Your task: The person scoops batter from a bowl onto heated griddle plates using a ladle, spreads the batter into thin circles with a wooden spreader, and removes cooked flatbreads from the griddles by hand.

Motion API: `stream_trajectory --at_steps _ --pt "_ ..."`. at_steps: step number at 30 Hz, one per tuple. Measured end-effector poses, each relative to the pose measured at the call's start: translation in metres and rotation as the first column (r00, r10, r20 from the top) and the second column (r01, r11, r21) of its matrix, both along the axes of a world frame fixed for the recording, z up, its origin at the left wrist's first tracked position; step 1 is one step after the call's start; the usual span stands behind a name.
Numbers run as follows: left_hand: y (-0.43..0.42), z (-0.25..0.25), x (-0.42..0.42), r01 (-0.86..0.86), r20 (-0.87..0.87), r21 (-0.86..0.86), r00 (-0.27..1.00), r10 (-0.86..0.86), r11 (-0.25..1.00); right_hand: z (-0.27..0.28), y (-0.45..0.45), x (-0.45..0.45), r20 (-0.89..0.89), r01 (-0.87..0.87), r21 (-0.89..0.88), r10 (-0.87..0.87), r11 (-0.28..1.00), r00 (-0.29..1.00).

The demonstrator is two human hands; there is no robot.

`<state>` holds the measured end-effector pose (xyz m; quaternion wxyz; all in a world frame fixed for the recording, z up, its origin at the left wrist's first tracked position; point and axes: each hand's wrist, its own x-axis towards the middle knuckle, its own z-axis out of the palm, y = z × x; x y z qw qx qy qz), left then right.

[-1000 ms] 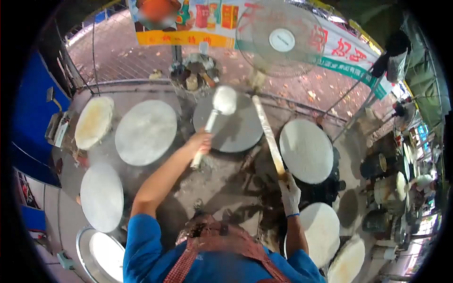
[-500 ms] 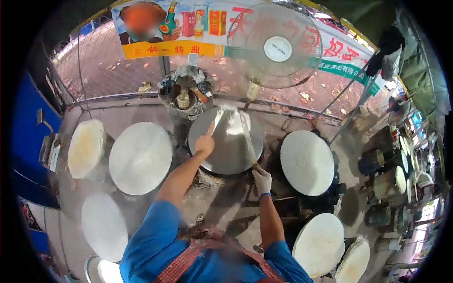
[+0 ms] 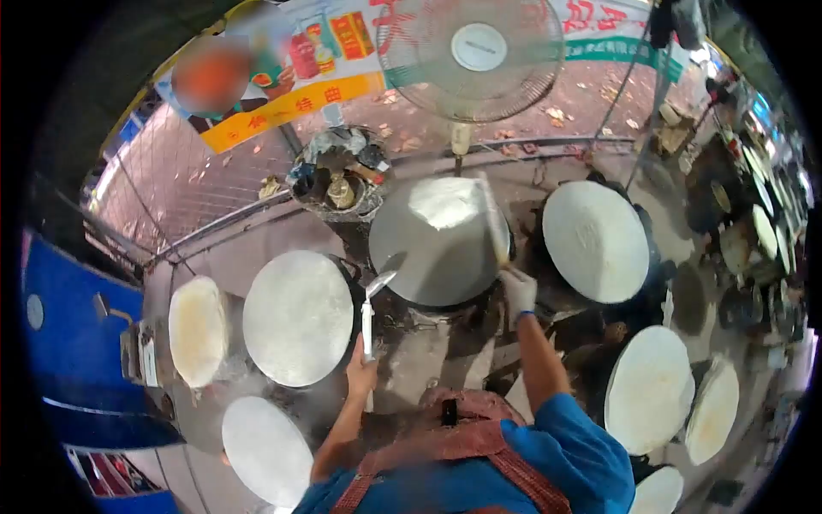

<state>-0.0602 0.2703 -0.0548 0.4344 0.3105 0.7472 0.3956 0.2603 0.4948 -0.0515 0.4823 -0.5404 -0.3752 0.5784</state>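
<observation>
My left hand [image 3: 361, 377] is closed on the white handle of a ladle [image 3: 367, 330], whose bowl lies near the left front edge of a dark round griddle [image 3: 428, 265]. White batter [image 3: 445, 202] lies in a patch at the back of that griddle. My right hand [image 3: 519, 291], in a white glove, is wrapped round the near end of a long flat spreader [image 3: 494, 218]. The spreader's far end reaches the right side of the batter and looks blurred. Each hand is in front of the griddle, on its own side.
White rounds lie on griddles at the left [image 3: 298, 318] and right [image 3: 596, 242], with more rounds nearer me. A fan [image 3: 470, 51] stands behind the middle griddle, beside a drum of tools [image 3: 341, 193]. A wire fence and banner [image 3: 291, 111] run behind.
The ladle has come back from the batter towards me, now empty-looking and apart from it. White batter lies on the griddle. The spreader has shifted to the batter's right. The view has turned.
</observation>
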Motion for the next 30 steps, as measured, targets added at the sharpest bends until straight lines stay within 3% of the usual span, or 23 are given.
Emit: stream_trajectory --at_steps 2,3,4,5,7,9,10,11,12,14,15,17,20,21,22,24,25,26,27,28,29,30 --pt "-0.006 -0.007 -0.005 0.016 -0.060 0.090 0.998 -0.011 0.996 -0.028 -0.016 -0.064 0.012 0.053 -0.007 -0.053 0.999 0.999" --pt "-0.012 -0.026 -0.010 0.030 -0.129 0.110 0.992 -0.015 0.994 -0.028 -0.013 -0.080 0.234 -0.065 0.113 0.037 0.991 0.971" --pt "-0.009 0.003 -0.001 -0.030 0.051 0.052 0.998 0.027 0.998 0.012 -0.013 -0.072 0.414 -0.124 0.060 0.088 0.990 0.906" --pt "-0.007 0.003 -0.003 0.000 0.031 -0.003 1.000 0.000 1.000 0.048 -0.015 -0.063 0.565 -0.175 -0.005 0.148 0.984 0.812" --pt "-0.008 0.011 -0.006 0.040 -0.079 -0.069 0.996 -0.045 0.997 0.024 -0.006 -0.021 0.177 -0.068 0.034 0.061 0.997 0.982" --pt "-0.003 0.026 -0.001 0.020 -0.111 -0.144 0.993 -0.036 0.989 0.051 -0.017 -0.006 -0.203 0.063 0.034 -0.055 0.997 0.978" --pt "-0.008 -0.010 -0.012 0.039 -0.211 -0.068 0.976 -0.052 0.997 0.009 -0.009 -0.007 0.027 0.061 -0.033 -0.060 0.998 0.998" --pt "-0.007 -0.018 -0.012 0.035 -0.209 -0.032 0.977 -0.041 0.999 -0.002 -0.012 -0.030 0.028 0.025 -0.102 -0.023 0.995 0.999" --pt "-0.006 -0.025 -0.013 0.032 -0.206 0.003 0.978 -0.031 0.999 -0.028 -0.007 -0.044 0.054 -0.103 0.051 0.101 0.993 0.993" --pt "-0.011 0.017 0.009 -0.034 -0.014 -0.028 0.999 0.033 0.999 -0.018 0.003 -0.047 0.058 -0.212 0.074 0.208 0.974 0.976" --pt "-0.015 0.015 0.011 -0.015 -0.018 0.032 1.000 0.015 0.999 -0.011 0.013 -0.028 0.072 -0.300 0.066 0.296 0.952 0.953" --pt "-0.029 0.014 0.022 -0.091 0.003 0.069 0.996 0.091 0.993 0.035 0.038 0.027 -0.288 -0.241 -0.060 0.214 0.969 0.933" --pt "-0.033 0.021 0.043 -0.157 0.231 0.019 0.961 0.149 0.987 0.017 0.041 0.006 0.022 -0.240 -0.313 0.259 0.919 0.966" --pt "-0.032 0.011 0.044 -0.175 0.243 0.038 0.957 0.161 0.984 0.005 0.039 -0.007 0.014 -0.302 -0.156 0.308 0.940 0.951" --pt "-0.041 -0.008 0.044 -0.197 0.258 0.050 0.949 0.178 0.979 -0.002 0.044 -0.004 -0.031 -0.387 -0.164 0.387 0.907 0.921" --pt "-0.052 0.008 0.062 -0.271 0.360 0.007 0.899 0.250 0.963 0.026 0.049 0.014 -0.086 -0.491 -0.192 0.484 0.850 0.871" --pt "-0.064 -0.003 0.066 -0.187 0.052 0.142 0.982 0.181 0.972 0.048 0.059 0.031 -0.099 -0.510 -0.203 0.501 0.836 0.860" --pt "-0.078 -0.024 0.064 -0.054 -0.281 0.244 0.952 0.124 0.968 0.042 0.079 0.046 -0.055 -0.479 -0.322 0.488 0.817 0.871" --pt "-0.083 -0.026 0.068 -0.088 -0.255 0.208 0.957 0.141 0.974 -0.023 0.107 0.054 -0.217 -0.402 -0.029 0.387 0.915 0.896" --pt "-0.088 -0.028 0.073 -0.122 -0.230 0.171 0.960 0.160 0.978 0.002 0.109 0.046 -0.174 -0.424 -0.125 0.400 0.897 0.900" --pt "-0.091 -0.013 0.084 -0.224 -0.027 0.069 0.974 0.227 0.972 0.030 0.101 0.036 -0.129 -0.437 -0.234 0.418 0.869 0.899" --pt "-0.083 0.004 0.088 -0.301 0.169 -0.043 0.938 0.304 0.953 0.022 0.091 0.024 -0.121 -0.488 -0.235 0.473 0.841 0.873"
